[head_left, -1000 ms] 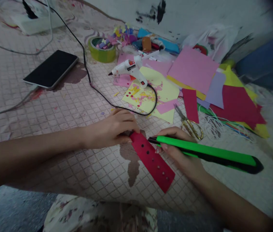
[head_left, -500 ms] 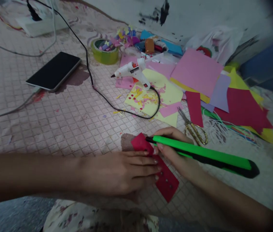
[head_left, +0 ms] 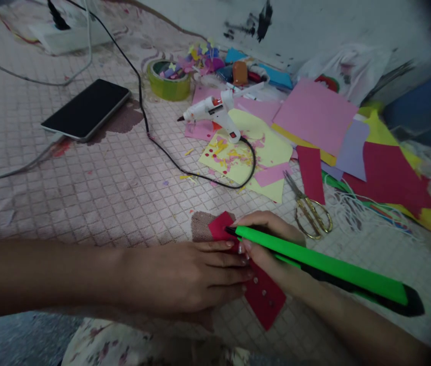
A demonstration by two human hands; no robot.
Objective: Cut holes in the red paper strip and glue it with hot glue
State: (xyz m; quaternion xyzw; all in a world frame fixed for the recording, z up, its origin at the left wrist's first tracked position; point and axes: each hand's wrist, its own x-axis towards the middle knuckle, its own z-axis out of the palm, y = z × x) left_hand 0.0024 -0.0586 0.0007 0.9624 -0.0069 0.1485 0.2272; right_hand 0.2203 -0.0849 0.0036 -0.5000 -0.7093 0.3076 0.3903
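Scissors [head_left: 310, 213] lie right, a glue gun [head_left: 217, 114] farther off. Near centre, our left hand [head_left: 204, 277] lies flat, fingers extended, partly hiding the red strip [head_left: 267, 300]; our right grip [head_left: 271, 262] pinches the green tool [head_left: 330, 267].

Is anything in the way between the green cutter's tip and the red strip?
Nothing visible: the right hand holds the green cutter with its tip right over the red strip's far end. The left hand lies across the strip's middle, close by.
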